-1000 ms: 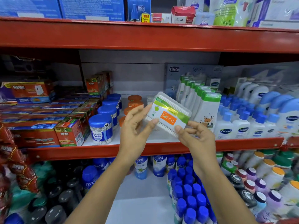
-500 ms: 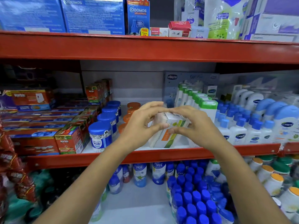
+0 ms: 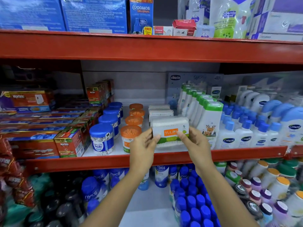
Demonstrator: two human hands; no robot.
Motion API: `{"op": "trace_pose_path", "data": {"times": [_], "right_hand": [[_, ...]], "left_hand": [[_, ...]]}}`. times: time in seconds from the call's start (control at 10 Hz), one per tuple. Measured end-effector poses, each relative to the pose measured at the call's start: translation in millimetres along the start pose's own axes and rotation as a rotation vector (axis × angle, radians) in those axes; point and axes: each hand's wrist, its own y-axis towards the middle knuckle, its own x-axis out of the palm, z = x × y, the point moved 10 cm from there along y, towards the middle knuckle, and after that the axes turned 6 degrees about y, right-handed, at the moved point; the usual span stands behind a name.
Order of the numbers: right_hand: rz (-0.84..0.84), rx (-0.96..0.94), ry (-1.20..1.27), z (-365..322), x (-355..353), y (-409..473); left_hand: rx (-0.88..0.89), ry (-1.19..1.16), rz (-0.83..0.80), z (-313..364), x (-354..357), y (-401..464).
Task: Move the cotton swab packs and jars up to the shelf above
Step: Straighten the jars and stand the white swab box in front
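Note:
A Tulips cotton swab pack (image 3: 170,131), white with an orange and green label, stands upright at the front of the middle shelf (image 3: 237,154). My left hand (image 3: 144,145) grips its left end and my right hand (image 3: 195,142) grips its right end. More swab packs (image 3: 160,112) line up behind it. To the left stands a row of orange-lidded swab jars (image 3: 131,131) and a row of blue-lidded buds jars (image 3: 101,138). The upper shelf (image 3: 147,48) runs across above.
Red Mortein boxes (image 3: 68,143) fill the middle shelf's left; green-capped bottles (image 3: 209,122) and Cetaphil bottles (image 3: 242,136) fill its right. The upper shelf holds blue cartons (image 3: 93,13), an Odomos box (image 3: 141,15) and small boxes (image 3: 183,27). Nycil bottles (image 3: 161,174) stand below.
The pack was held tilted and face-on in front of the shelf, then turned over between both hands. It now stands upright and level at the shelf's front, label facing me.

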Motion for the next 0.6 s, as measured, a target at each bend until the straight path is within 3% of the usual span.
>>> {"op": "trace_pose_path", "data": {"times": [0.3, 0.6], "right_hand": [[0.038, -0.119, -0.371, 4.5, -0.1, 9.4], [0.033, -0.242, -0.689, -3.0, 7.4, 2.2]], "left_hand": [[-0.079, 0.281, -0.115, -41.8, 16.4, 15.4], [-0.021, 0.540, -0.115, -33.7, 14.6, 16.4]]}}
